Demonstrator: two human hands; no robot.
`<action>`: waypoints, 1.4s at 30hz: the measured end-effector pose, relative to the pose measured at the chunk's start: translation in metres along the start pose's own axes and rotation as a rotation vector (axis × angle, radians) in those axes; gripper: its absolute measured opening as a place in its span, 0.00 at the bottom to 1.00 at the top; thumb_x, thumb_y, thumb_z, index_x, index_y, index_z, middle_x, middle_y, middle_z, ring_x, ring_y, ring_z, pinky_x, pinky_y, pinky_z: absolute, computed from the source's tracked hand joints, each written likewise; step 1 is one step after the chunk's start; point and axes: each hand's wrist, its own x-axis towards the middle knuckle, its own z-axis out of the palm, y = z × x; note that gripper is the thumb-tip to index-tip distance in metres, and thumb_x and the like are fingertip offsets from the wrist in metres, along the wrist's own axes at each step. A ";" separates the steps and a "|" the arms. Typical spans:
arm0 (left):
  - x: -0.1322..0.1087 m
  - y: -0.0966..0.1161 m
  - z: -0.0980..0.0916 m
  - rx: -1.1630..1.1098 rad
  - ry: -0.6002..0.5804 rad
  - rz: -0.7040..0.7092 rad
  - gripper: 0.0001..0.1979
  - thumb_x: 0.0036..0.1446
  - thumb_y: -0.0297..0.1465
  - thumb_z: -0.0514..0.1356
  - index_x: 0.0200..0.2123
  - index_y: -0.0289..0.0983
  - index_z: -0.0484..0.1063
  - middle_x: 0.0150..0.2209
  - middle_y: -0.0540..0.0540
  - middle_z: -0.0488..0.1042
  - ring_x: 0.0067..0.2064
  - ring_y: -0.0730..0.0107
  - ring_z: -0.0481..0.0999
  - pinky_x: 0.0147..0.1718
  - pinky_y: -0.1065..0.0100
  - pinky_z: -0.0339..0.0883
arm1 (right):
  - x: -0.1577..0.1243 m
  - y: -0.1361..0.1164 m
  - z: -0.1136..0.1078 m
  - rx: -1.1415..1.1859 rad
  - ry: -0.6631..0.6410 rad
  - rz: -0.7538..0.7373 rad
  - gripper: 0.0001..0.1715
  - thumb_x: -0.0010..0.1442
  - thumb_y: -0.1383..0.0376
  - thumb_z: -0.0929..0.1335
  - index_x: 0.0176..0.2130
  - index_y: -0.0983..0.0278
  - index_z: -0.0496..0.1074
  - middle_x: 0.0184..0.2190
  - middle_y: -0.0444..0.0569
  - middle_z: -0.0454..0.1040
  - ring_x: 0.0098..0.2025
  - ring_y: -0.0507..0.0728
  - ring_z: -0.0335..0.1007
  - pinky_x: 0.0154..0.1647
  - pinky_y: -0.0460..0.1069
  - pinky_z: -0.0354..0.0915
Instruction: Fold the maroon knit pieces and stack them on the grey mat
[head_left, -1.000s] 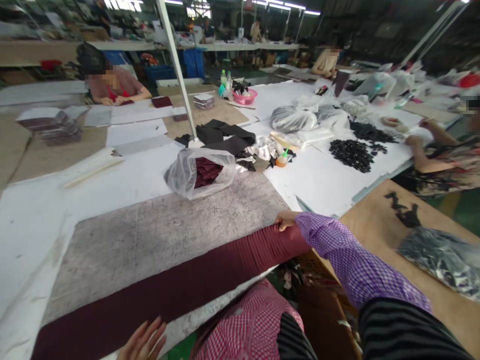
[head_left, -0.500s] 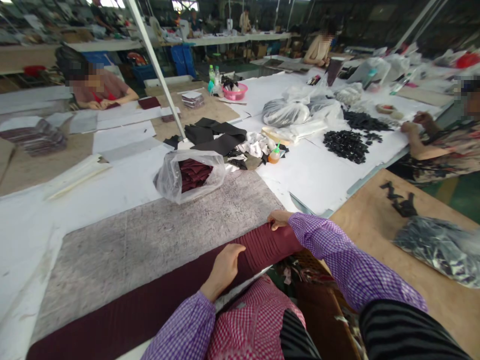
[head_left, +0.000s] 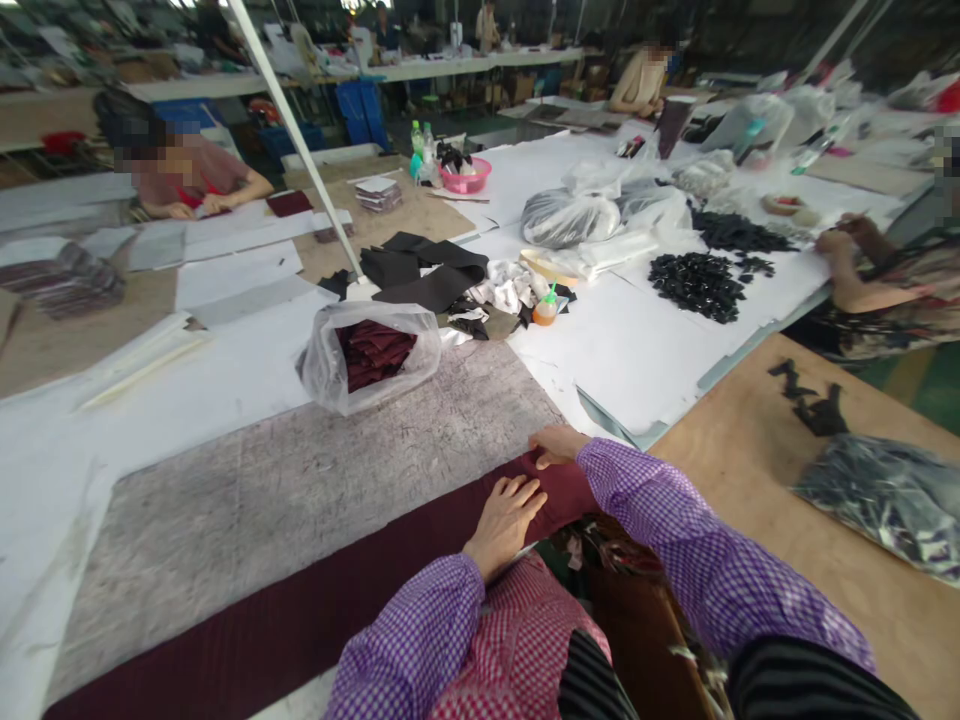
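A long dark maroon strip of fabric (head_left: pixel 300 610) lies along the near edge of a grey worn work mat (head_left: pixel 300 470). My left hand (head_left: pixel 504 520) rests flat on the strip near its right end, fingers stretched out. My right hand (head_left: pixel 555 446) is closed on the strip's right end at the mat's corner, pinching the fabric. Both arms wear purple checked sleeves. Behind the mat lies a clear plastic bag (head_left: pixel 367 355) with folded maroon pieces in it.
Black fabric (head_left: pixel 427 270), white scraps, a small orange-capped bottle (head_left: pixel 546 308) and piles of black pieces (head_left: pixel 697 285) lie on the white table. A bagged dark bundle (head_left: pixel 877 500) sits on the brown board at right. Other people sit at left and right.
My left hand came up from the near edge, landed on the strip and slid right toward my right hand. The right hand stayed on the strip's end.
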 end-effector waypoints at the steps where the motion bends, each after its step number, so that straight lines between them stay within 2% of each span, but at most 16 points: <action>1: 0.000 0.000 0.000 0.008 0.002 -0.005 0.20 0.60 0.26 0.50 0.56 0.39 0.63 0.59 0.45 0.64 0.59 0.57 0.59 0.57 0.52 0.54 | -0.004 0.007 -0.004 0.021 0.015 0.002 0.14 0.63 0.60 0.66 0.46 0.66 0.69 0.46 0.50 0.71 0.45 0.57 0.70 0.46 0.57 0.67; 6: 0.000 -0.001 0.001 0.025 0.012 -0.018 0.20 0.61 0.26 0.49 0.56 0.41 0.62 0.59 0.46 0.64 0.59 0.60 0.59 0.56 0.54 0.53 | -0.035 0.053 -0.015 0.133 0.137 0.064 0.16 0.63 0.60 0.66 0.48 0.66 0.68 0.44 0.50 0.71 0.43 0.57 0.70 0.44 0.56 0.68; 10: -0.001 -0.002 0.004 0.018 0.035 -0.026 0.20 0.61 0.27 0.50 0.57 0.42 0.61 0.59 0.46 0.63 0.59 0.59 0.59 0.57 0.54 0.52 | -0.056 0.070 0.000 0.194 0.214 0.121 0.15 0.63 0.60 0.66 0.46 0.67 0.69 0.42 0.49 0.72 0.41 0.56 0.70 0.43 0.55 0.68; 15: -0.002 -0.003 0.010 0.001 0.075 -0.086 0.23 0.61 0.30 0.51 0.59 0.32 0.57 0.58 0.37 0.63 0.58 0.57 0.61 0.57 0.55 0.54 | -0.063 0.071 0.024 0.235 0.294 0.212 0.14 0.63 0.59 0.65 0.44 0.67 0.69 0.39 0.48 0.72 0.38 0.54 0.71 0.40 0.53 0.69; 18: -0.002 -0.004 0.013 -0.007 0.074 -0.101 0.21 0.61 0.31 0.52 0.57 0.32 0.59 0.58 0.38 0.63 0.58 0.58 0.61 0.58 0.55 0.54 | -0.060 0.070 0.031 0.240 0.340 0.251 0.13 0.64 0.59 0.65 0.43 0.67 0.70 0.38 0.48 0.73 0.37 0.54 0.71 0.40 0.53 0.69; 26: -0.002 -0.005 0.014 -0.006 0.070 -0.116 0.21 0.60 0.32 0.54 0.56 0.33 0.61 0.59 0.40 0.63 0.60 0.58 0.59 0.60 0.56 0.53 | -0.051 0.072 0.035 0.265 0.412 0.272 0.13 0.63 0.59 0.65 0.42 0.67 0.70 0.38 0.48 0.73 0.38 0.54 0.71 0.40 0.53 0.69; 42: -0.001 -0.005 0.013 0.003 0.067 -0.117 0.21 0.60 0.32 0.54 0.56 0.33 0.61 0.59 0.41 0.63 0.60 0.58 0.59 0.60 0.56 0.53 | -0.060 0.061 0.035 0.335 0.465 0.377 0.13 0.64 0.60 0.65 0.44 0.66 0.70 0.40 0.48 0.73 0.39 0.54 0.71 0.41 0.54 0.69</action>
